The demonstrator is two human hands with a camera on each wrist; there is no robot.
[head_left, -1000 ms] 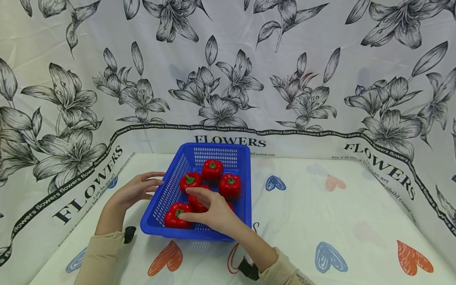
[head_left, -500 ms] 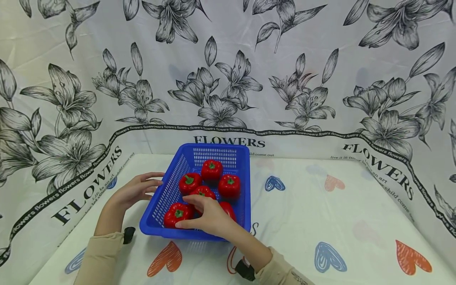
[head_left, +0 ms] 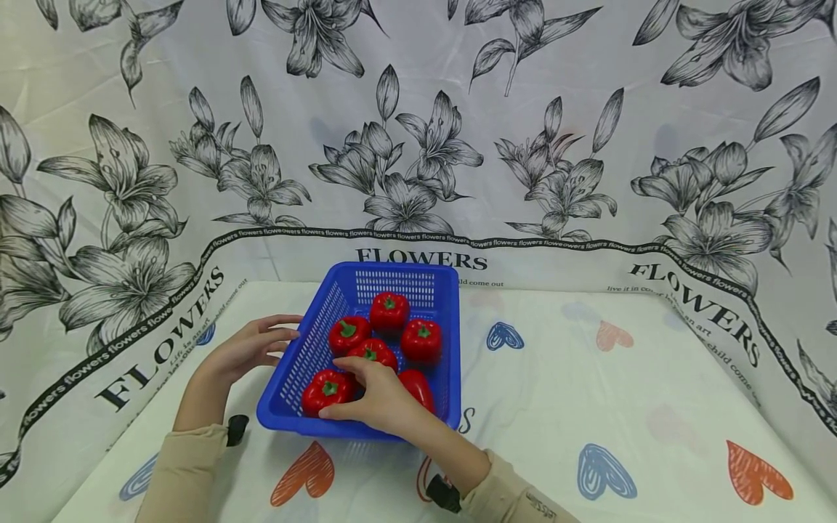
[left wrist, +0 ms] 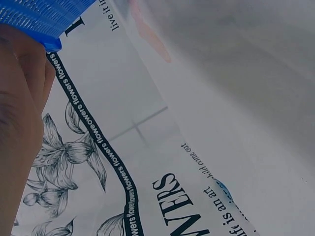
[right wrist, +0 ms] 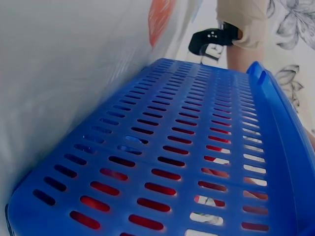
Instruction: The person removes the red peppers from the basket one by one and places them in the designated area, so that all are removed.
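Observation:
Several red bell peppers sit in a blue plastic basket point(head_left: 408, 266). My right hand point(head_left: 382, 396) reaches over the front rim, thumb and fingers curled round the right side of the front-left bell pepper point(head_left: 320, 393). That pepper is still low in the basket, stem upward. Part of another bell pepper point(head_left: 417, 387) shows behind the right hand. In the right wrist view the basket's slotted wall point(right wrist: 162, 142) hides the hand's work. My left hand point(head_left: 245, 352) is at the basket's left rim, its fingers loosely bent and fingertips close at the edge, holding nothing.
Other bell peppers, such as the back one point(head_left: 389, 311) and the right one point(head_left: 421, 342), fill the middle and back of the basket. The table has a white cloth point(head_left: 543, 407) with printed hearts. A flower-patterned curtain point(head_left: 458, 196) rises behind it.
My right hand has moved down and slightly left, from above the peppers to around the front-left bell pepper. The left hand and the basket stay in place.

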